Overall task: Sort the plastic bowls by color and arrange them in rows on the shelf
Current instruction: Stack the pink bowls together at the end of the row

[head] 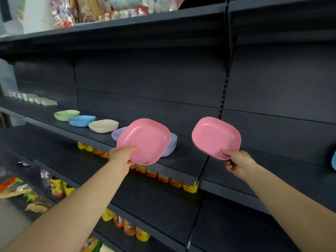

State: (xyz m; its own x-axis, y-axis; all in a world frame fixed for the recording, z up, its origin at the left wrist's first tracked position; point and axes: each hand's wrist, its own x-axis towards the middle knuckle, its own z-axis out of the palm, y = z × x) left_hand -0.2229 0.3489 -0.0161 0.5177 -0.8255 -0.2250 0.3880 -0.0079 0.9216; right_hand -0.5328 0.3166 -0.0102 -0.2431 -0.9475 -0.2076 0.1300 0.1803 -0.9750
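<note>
We face dark shop shelving; on the shelf [181, 160] green [66, 115], blue [81, 120], cream [103, 125] and purple [119, 133] bowls run in a row. Our left hand [121, 155] pinches one pink bowl [143, 140], our right hand [236, 161] another pink bowl [215, 137], both tilted, hollows toward us. Labels below are unreadable.

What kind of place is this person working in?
Most likely a shop aisle. Long dark metal shelving runs across the view, packaged goods crowd the top shelf, and rows of identical orange-and-yellow packets fill the shelf below the coloured bowls.
</note>
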